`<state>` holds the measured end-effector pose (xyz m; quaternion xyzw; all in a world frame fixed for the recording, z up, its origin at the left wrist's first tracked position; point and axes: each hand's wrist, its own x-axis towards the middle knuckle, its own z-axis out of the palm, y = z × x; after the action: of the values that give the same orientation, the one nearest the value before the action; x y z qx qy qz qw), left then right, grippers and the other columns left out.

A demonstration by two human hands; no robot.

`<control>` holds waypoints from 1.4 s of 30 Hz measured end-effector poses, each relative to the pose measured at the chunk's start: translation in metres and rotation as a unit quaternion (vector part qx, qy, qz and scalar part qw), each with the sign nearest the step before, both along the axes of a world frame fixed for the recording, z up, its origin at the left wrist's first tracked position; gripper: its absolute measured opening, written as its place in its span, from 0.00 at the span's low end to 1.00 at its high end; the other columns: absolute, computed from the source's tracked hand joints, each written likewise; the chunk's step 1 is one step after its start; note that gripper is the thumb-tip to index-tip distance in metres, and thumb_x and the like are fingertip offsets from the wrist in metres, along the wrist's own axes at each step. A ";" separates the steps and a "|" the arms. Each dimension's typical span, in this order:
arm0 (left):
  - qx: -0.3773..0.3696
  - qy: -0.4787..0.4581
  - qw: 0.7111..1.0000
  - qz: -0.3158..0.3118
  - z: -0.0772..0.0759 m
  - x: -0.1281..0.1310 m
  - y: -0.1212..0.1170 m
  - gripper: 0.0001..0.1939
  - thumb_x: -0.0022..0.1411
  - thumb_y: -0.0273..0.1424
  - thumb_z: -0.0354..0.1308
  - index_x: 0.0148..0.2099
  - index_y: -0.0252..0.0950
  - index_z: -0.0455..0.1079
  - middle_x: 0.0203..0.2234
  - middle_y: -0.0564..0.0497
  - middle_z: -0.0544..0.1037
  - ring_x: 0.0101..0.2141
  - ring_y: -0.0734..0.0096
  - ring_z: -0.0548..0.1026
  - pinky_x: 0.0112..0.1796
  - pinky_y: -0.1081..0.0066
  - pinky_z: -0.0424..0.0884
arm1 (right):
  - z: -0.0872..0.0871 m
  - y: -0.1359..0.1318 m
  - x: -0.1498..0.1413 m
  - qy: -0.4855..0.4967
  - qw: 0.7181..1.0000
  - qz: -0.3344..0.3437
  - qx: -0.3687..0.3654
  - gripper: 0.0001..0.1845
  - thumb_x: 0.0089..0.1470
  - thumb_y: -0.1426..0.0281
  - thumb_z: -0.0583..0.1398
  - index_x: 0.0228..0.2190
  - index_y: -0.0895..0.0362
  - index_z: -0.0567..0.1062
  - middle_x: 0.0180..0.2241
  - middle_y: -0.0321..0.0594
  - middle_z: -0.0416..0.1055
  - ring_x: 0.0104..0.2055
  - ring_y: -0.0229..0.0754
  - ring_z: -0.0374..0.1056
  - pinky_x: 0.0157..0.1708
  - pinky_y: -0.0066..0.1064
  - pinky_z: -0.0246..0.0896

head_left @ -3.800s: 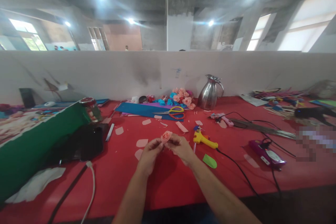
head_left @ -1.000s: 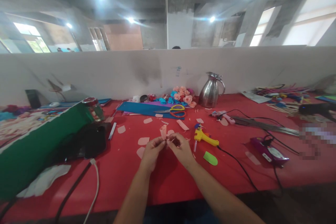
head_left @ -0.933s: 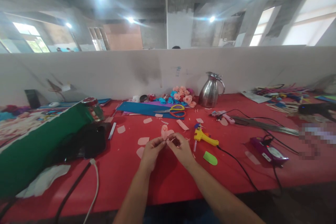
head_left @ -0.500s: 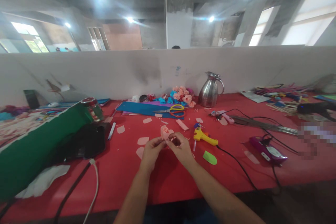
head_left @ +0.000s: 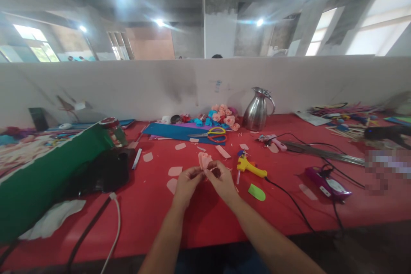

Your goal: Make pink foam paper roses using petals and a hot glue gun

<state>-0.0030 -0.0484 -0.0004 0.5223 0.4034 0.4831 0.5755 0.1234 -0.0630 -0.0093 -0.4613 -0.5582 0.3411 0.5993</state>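
Note:
A pink paper rose (head_left: 204, 160) is pinched at its base between both hands, above the red tabletop. My left hand (head_left: 187, 185) closes thumb and fingers on its lower left. From the right, the thumb and curled fingers of my right hand (head_left: 222, 182) meet the same base. The fingertips hide the rose's bottom. Cut pink petals (head_left: 175, 171) lie flat beyond my left hand, and a rolled pink strip (head_left: 222, 151) rests ahead of my right. A yellow glue gun (head_left: 251, 167) lies to the right, near a green rounded piece (head_left: 257, 192).
Scissors (head_left: 212, 134) lie on a blue sheet (head_left: 170, 131); behind are finished paper roses (head_left: 224, 115) and a steel jug (head_left: 256, 109). At left stand a green box wall (head_left: 64, 175), a glass jar (head_left: 114, 132) and a black device (head_left: 111, 171). A purple power box (head_left: 327, 184) with cords sits right.
The rose has turned in my fingers: its spiral centre faced me half a second ago, and now its side and outer petals show. Both hands keep their pinch in nearly the same place.

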 end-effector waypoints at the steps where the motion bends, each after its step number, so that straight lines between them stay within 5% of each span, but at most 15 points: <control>1: -0.004 0.000 1.000 0.004 0.000 0.000 0.000 0.14 0.46 0.32 0.64 0.38 0.33 0.76 0.29 0.48 0.80 0.30 0.68 0.76 0.36 0.72 0.68 | -0.001 0.001 0.000 0.003 1.000 -0.002 -0.003 0.08 0.48 0.65 0.58 0.29 0.56 0.69 0.26 0.35 0.68 0.25 0.36 0.63 0.25 0.27 0.60; 10: -0.006 0.013 1.000 -0.014 -0.001 0.001 -0.001 0.12 0.45 0.32 0.64 0.35 0.34 0.75 0.26 0.49 0.79 0.28 0.70 0.74 0.35 0.71 0.68 | 0.009 0.000 0.004 0.081 0.991 0.018 -0.109 0.10 0.44 0.62 0.59 0.26 0.57 0.70 0.20 0.34 0.66 0.22 0.36 0.61 0.19 0.25 0.57; 15: 0.004 0.014 1.000 -0.015 0.001 0.002 -0.003 0.13 0.45 0.31 0.64 0.36 0.34 0.73 0.29 0.48 0.78 0.31 0.68 0.74 0.37 0.70 0.68 | 0.008 0.001 0.004 0.106 0.989 0.022 -0.102 0.12 0.43 0.61 0.61 0.25 0.57 0.69 0.18 0.32 0.64 0.19 0.34 0.60 0.18 0.25 0.55; 22: 0.052 -0.012 0.996 0.078 0.004 0.004 -0.004 0.11 0.45 0.33 0.64 0.32 0.35 0.70 0.29 0.52 0.75 0.32 0.70 0.72 0.36 0.73 0.66 | -0.002 0.005 0.005 0.073 0.993 0.021 -0.085 0.12 0.44 0.60 0.60 0.27 0.57 0.69 0.22 0.35 0.69 0.22 0.36 0.64 0.18 0.25 0.55; 42: -0.035 -0.110 0.991 0.061 -0.001 0.004 -0.002 0.10 0.46 0.35 0.63 0.30 0.34 0.71 0.25 0.52 0.76 0.29 0.71 0.74 0.38 0.71 0.68 | 0.004 0.002 0.002 0.165 0.978 0.038 -0.124 0.11 0.42 0.63 0.62 0.23 0.57 0.67 0.16 0.29 0.64 0.17 0.31 0.58 0.18 0.24 0.49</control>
<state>0.0013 -0.0505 -0.0011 0.4201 0.3851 0.5572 0.6040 0.1257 -0.0614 -0.0050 -0.4481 -0.4222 0.5012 0.6081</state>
